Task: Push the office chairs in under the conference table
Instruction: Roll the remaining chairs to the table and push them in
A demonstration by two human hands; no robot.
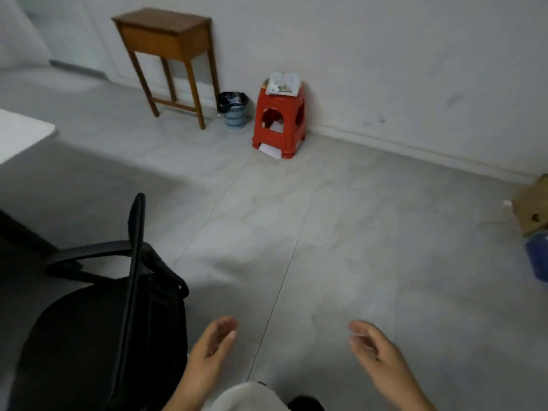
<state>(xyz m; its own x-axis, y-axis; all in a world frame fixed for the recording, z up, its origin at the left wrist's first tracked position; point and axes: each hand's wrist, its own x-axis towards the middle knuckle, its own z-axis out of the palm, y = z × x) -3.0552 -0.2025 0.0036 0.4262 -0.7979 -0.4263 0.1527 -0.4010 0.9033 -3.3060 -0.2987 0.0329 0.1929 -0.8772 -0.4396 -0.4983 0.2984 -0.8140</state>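
A black office chair [98, 330] with a mesh back and curved armrests fills the lower left, its back edge-on to me. The white corner of the conference table [20, 134] shows at the left edge, beyond the chair. My left hand [212, 350] hangs just right of the chair's back, fingers loosely apart, holding nothing and not touching the chair. My right hand [375, 350] is further right over the bare floor, also empty with fingers apart.
A wooden side table [166, 34] stands against the far wall with a small waste bin [234, 109] and a red plastic stool [278, 123] bearing papers beside it. A cardboard box [532, 203] and a blue container [538, 256] lie at the right edge. Grey tiled floor spreads ahead.
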